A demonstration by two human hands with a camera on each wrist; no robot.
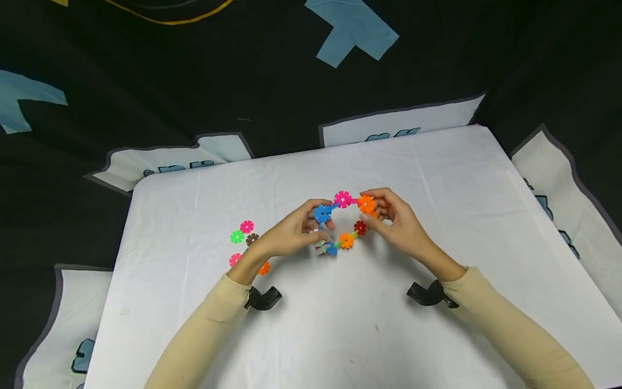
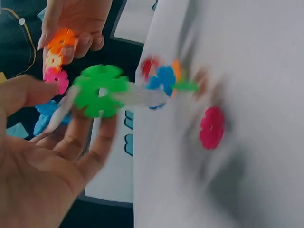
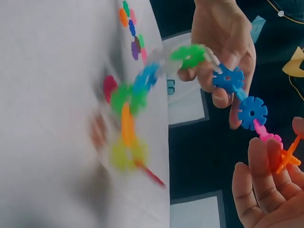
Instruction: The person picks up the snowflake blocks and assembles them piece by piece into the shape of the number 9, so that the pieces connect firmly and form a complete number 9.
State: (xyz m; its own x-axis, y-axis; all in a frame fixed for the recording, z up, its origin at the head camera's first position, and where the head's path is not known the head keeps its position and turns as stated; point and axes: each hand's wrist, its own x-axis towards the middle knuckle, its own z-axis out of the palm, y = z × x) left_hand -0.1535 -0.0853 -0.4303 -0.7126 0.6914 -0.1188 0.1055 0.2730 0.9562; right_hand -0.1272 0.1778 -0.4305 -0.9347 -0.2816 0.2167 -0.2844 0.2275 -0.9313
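Both hands hold a curved chain of interlocked, notched plastic discs above the white table. My left hand (image 1: 293,229) grips its left side, with the thumb near a white disc and the fingers behind a green disc (image 2: 101,91). A blue disc (image 1: 322,214) shows at these fingertips. My right hand (image 1: 400,224) pinches an orange disc (image 1: 366,204) at one end of the chain, beside a pink disc (image 1: 342,199). The other end, a red disc (image 1: 360,227), hangs close to the right thumb, next to a lower orange disc (image 1: 346,241).
Loose discs lie on the white table (image 1: 194,324) left of the chain, among them a green disc (image 1: 237,236) and a brown disc (image 1: 252,239), partly behind the left forearm. Another pink disc (image 2: 212,127) lies beneath the chain. Dark curtains (image 1: 272,81) surround the table.
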